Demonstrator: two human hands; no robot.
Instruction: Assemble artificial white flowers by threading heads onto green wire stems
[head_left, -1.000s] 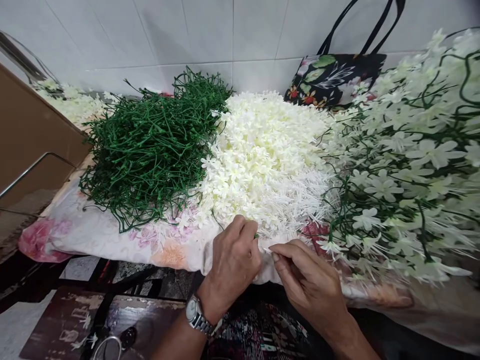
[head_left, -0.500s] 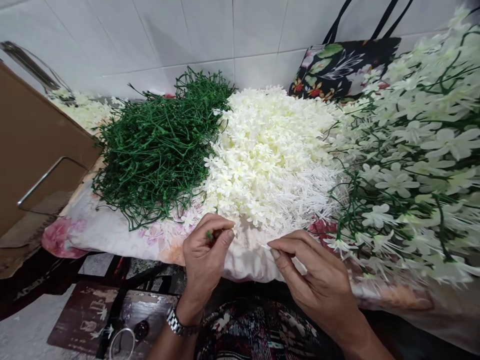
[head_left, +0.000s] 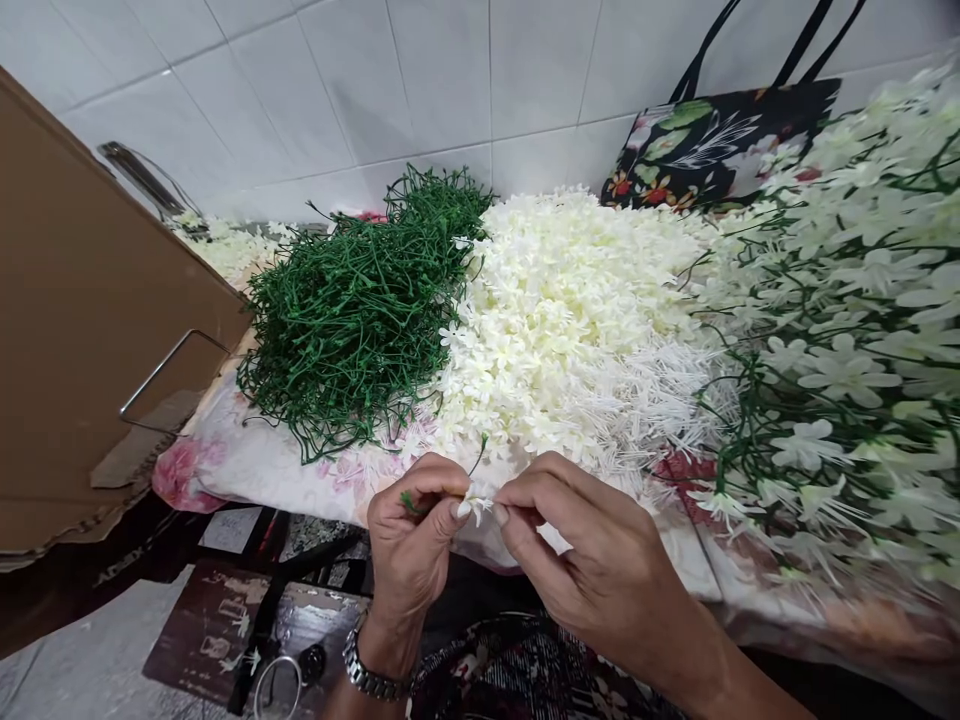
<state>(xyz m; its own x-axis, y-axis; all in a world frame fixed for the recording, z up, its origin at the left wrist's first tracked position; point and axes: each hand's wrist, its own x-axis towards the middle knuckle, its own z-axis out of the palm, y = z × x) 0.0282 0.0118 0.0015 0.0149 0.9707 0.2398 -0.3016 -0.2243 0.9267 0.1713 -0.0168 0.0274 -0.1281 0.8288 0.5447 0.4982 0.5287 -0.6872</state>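
Observation:
My left hand (head_left: 412,525) is closed round a green artificial stem (head_left: 481,455), whose tips stick out above the fingers and beside the curled palm. At its thumb and fingertip sits a small white artificial flower (head_left: 474,508). My right hand (head_left: 589,535) pinches at the flower's right side; the thin white stamen in its fingertips is mostly hidden. Beyond the hands lie a heap of green stems (head_left: 352,320), a heap of loose white blossoms (head_left: 562,290) and a patch of thin white stamens (head_left: 652,395).
Finished-looking white flowers on green stems (head_left: 847,375) are piled at the right. A cardboard box (head_left: 97,330) stands at the left. A black floral bag (head_left: 720,145) leans on the tiled wall (head_left: 427,90). Flowered cloth (head_left: 300,480) covers the work surface.
My right hand has moved left, and its fingertips now meet the flower at my left hand. A green stem tip now rises above the left fingers. The view has shifted left.

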